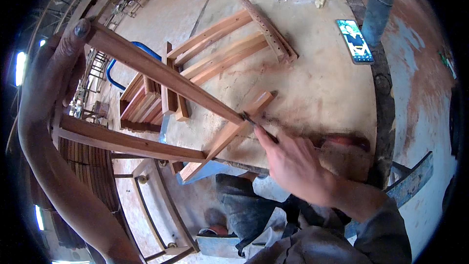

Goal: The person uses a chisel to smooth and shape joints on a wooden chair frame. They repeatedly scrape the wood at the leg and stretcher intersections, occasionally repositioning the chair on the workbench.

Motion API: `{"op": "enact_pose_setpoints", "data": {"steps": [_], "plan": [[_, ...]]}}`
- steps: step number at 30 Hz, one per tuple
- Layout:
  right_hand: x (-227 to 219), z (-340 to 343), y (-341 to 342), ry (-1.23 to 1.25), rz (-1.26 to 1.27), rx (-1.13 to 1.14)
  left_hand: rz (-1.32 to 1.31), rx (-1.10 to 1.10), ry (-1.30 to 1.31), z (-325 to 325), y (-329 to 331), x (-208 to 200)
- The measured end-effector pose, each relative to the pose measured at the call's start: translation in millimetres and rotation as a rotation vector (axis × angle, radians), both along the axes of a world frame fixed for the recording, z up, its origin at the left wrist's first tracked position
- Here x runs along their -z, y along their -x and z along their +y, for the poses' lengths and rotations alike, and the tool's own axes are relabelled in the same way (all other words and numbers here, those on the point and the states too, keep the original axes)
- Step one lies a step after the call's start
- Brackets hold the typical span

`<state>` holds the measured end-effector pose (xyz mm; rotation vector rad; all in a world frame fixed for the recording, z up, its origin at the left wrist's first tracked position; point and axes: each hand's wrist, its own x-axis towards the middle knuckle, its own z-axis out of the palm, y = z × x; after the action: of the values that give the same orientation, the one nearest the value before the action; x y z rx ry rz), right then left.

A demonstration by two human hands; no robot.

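Here I am, my right hand (298, 166) pinching a slim dark tool (248, 118) right at the corner where the long bar of a reddish-brown wooden frame (166, 76) meets its flat crosspiece (224, 141). My left hand (56, 66) is up at the far end of that bar, a fingertip on the wood; the rest is partly hidden, so I can't tell how firmly it grips. The frame sits between my hands, slanting over the near edge of the tan, dust-stained surface (312, 85).

The danger, I'd say, is a slip: if the tool's tip skids off the joint, it could gouge the crosspiece. With one crosspiece end poking past the edge, a hard push could also tip or twist the frame, and any looseness at my left end would make that worse.

Now the wood: straight grain, smooth faces, squared edges, bars tapering slightly. Beyond lies a second, ladder-like frame of reddish wood (222, 44), its end rail dotted with small round holes. Over right, a glossy lit phone (354, 41) rests just beside a scuffed blue-grey cylinder (377, 14).
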<state>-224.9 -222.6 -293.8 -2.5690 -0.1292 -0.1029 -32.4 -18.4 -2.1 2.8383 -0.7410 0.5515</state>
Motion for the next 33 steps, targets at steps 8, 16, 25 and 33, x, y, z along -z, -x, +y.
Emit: {"op": "enact_pose_setpoints", "data": {"steps": [8, 16, 25, 33], "plan": [[8.8, 8.2, -2.7, 0.009, 0.031, 0.085, 0.026, 0.029, 0.125, -16.4, 11.1, 12.9], [-15.4, 26.6, 37.1, -0.053, 0.006, 0.089, 0.146, 0.067, -0.236, -19.9, 48.5, -14.3], [-18.6, 37.9, 25.6, -0.007, 0.055, 0.087, 0.028, 0.204, -0.242, -6.8, 60.0, -11.8], [-23.5, 43.0, 17.9, 0.019, 0.128, 0.094, 0.060, 0.011, -0.171, -22.4, 67.3, -8.4]]}}
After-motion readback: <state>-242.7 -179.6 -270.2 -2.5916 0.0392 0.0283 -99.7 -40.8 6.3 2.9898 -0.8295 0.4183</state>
